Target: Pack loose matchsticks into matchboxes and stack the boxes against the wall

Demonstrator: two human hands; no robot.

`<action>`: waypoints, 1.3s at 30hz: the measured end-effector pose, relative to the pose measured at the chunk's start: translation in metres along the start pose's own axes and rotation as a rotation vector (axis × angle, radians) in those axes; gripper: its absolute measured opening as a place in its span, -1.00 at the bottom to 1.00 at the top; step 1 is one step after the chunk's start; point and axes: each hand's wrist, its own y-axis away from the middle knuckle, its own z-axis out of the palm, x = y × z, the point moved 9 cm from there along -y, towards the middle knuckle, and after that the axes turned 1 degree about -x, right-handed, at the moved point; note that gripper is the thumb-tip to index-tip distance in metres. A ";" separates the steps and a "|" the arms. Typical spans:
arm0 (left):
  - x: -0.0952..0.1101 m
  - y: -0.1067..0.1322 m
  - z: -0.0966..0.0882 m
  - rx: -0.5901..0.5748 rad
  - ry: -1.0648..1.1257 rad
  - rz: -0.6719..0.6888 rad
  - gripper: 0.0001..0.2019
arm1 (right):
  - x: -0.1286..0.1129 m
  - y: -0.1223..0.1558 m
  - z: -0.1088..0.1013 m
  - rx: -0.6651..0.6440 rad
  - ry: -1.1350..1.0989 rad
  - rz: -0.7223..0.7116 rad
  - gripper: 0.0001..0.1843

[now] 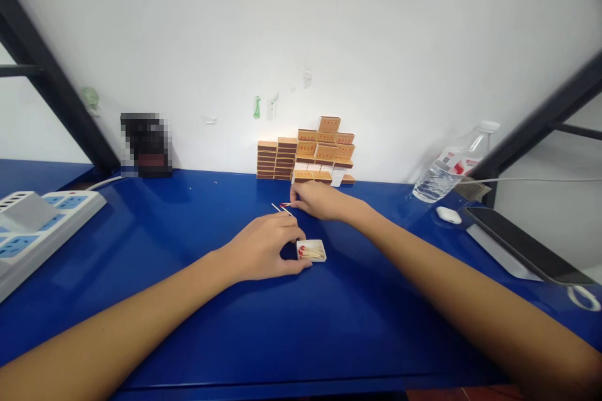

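My left hand (266, 247) is closed at the fingertips on a small white matchbox tray (316, 243), with the thumb on its near side and fingers on its far left corner. Several red-headed matches (309, 254) lie inside the tray. Farther back, my right hand (320, 200) is pinched at the fingertips on a match (286, 204). Loose matches (276, 207) lie on the blue table beside those fingertips, partly hidden by my left hand.
Stacked matchboxes (327, 150) stand against the wall behind my right hand. A power strip (56, 225) is at the left, near a pixelated dark object (148, 147). To the right are a tilted water bottle (454, 166), a white earbud case (448, 215) and a phone (527, 241).
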 end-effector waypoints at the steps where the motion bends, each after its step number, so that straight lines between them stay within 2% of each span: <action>1: 0.000 0.000 0.000 0.003 -0.001 0.001 -0.74 | 0.002 0.004 0.000 -0.015 -0.005 -0.004 -0.93; 5: -0.001 0.001 0.000 0.004 -0.004 0.006 -0.74 | 0.005 0.031 0.000 -0.068 -0.016 0.000 -0.88; 10: -0.004 0.000 -0.001 -0.004 0.005 -0.029 -0.74 | 0.008 0.067 0.002 -0.110 0.104 0.117 -0.80; 16: -0.007 -0.001 -0.002 -0.007 -0.018 -0.049 -0.73 | 0.011 0.081 0.000 -0.079 0.104 0.183 -0.88; 20: -0.011 -0.001 -0.005 0.020 -0.010 -0.061 -0.74 | 0.016 0.090 -0.010 0.034 -0.040 0.125 -0.94; 23: -0.013 -0.001 -0.006 0.030 -0.002 -0.070 -0.75 | 0.010 0.097 -0.019 0.107 -0.184 0.054 -0.94; 31: -0.016 -0.002 -0.006 0.043 -0.017 -0.063 -0.76 | -0.032 0.099 0.002 -0.038 -0.164 -0.102 -0.90; 35: -0.015 -0.002 -0.007 0.044 0.001 -0.053 -0.77 | -0.029 0.102 -0.004 -0.018 -0.166 -0.097 -0.74; 39: -0.017 -0.001 -0.007 0.048 -0.006 -0.079 -0.74 | -0.024 0.104 -0.013 0.016 -0.149 -0.106 -0.81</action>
